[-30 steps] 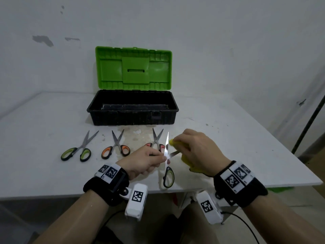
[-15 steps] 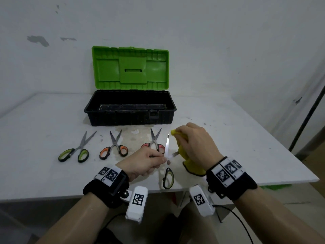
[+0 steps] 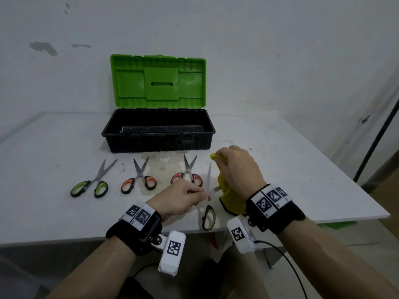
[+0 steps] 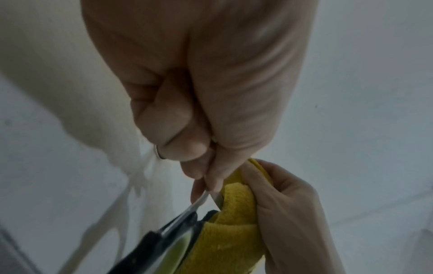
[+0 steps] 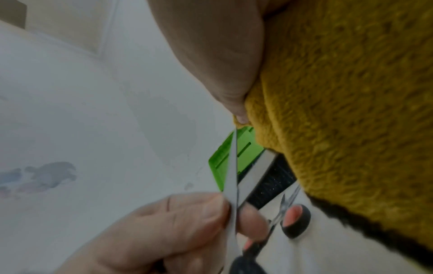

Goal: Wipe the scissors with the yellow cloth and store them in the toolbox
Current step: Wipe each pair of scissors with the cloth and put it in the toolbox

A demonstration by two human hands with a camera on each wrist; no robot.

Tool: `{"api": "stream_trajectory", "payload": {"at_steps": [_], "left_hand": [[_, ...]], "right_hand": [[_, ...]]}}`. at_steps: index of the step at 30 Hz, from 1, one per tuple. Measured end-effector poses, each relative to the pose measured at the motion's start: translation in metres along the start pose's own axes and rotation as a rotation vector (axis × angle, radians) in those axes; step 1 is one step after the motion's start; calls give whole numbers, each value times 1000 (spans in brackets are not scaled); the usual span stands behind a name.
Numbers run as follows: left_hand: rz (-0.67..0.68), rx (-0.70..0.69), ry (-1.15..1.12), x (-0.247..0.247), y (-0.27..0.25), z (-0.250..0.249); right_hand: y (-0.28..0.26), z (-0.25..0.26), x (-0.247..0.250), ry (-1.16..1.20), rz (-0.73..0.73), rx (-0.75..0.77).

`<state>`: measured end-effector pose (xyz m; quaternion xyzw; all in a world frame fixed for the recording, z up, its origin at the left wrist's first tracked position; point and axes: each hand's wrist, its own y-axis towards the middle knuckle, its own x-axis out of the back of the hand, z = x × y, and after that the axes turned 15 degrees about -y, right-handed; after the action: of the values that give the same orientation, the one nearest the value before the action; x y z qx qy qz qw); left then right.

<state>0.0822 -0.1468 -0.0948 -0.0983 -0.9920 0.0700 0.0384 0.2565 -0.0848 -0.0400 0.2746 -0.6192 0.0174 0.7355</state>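
My left hand (image 3: 183, 197) pinches green-handled scissors (image 3: 208, 216) near the pivot, above the table's front edge. The blades are spread, and one blade (image 3: 209, 175) points up and away. My right hand (image 3: 235, 169) grips the yellow cloth (image 3: 231, 201), which is folded round the other blade. In the left wrist view the cloth (image 4: 234, 222) covers that blade beside the black-and-green handles (image 4: 164, 246). In the right wrist view the cloth (image 5: 351, 111) fills the right side next to the bare blade (image 5: 232, 176). The black toolbox (image 3: 158, 145) stands open behind, its green lid (image 3: 158, 80) upright.
Three more scissors lie in a row in front of the toolbox: green-handled (image 3: 92, 184), orange-handled (image 3: 139, 180) and red-handled (image 3: 189, 173). The white table (image 3: 302, 180) has its edge just under my wrists. A wall stands close behind the toolbox, and a dark pole (image 3: 375, 137) leans at the right.
My right hand has slid the cloth a little farther along the blade, away from me, and more cloth hangs below it. My left hand has kept the scissors nearly still.
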Motion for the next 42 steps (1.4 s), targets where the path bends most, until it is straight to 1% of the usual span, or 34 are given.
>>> {"api": "stream_trajectory", "payload": {"at_steps": [1,3,5,7,9,15,16,18,20,22,26,28,31,36,40,42], "left_hand": [[-2,14,-31,1,-1,0],[-10,35,-92,4,-2,-2],[-15,34,-121,6,-2,-4],[-11,23,-117,5,-1,-6],[-9,0,-85,1,0,-6],[-18,-47,104,-6,-2,-2],[-39,-42,97,-7,-2,-1],[-98,-18,15,-8,-2,1],[-139,23,-101,-5,-1,0],[-163,68,-187,0,-1,-1],[-139,81,-306,0,3,-2],[-138,59,-316,-5,4,-3],[-169,13,-317,-5,5,-1],[-209,-11,-316,0,2,4],[-168,-39,-301,-5,3,1],[-180,-59,-315,-6,4,-1]], "right_hand": [[-2,-1,3,17,-19,1],[-15,1,9,12,-4,72],[-31,10,13,-30,97,174],[-39,16,10,-63,180,216],[-37,16,4,-80,186,198],[-7,11,-5,-63,78,54],[-3,10,-4,-54,67,42],[-1,11,2,-32,48,37],[-8,10,9,-10,39,67],[-20,11,14,-16,78,121],[-34,20,8,-68,181,195],[-34,23,2,-138,203,221],[-35,25,-3,-200,192,263],[-44,19,5,-204,267,369],[-39,18,12,-184,217,321],[-40,21,9,-183,214,325]]}}
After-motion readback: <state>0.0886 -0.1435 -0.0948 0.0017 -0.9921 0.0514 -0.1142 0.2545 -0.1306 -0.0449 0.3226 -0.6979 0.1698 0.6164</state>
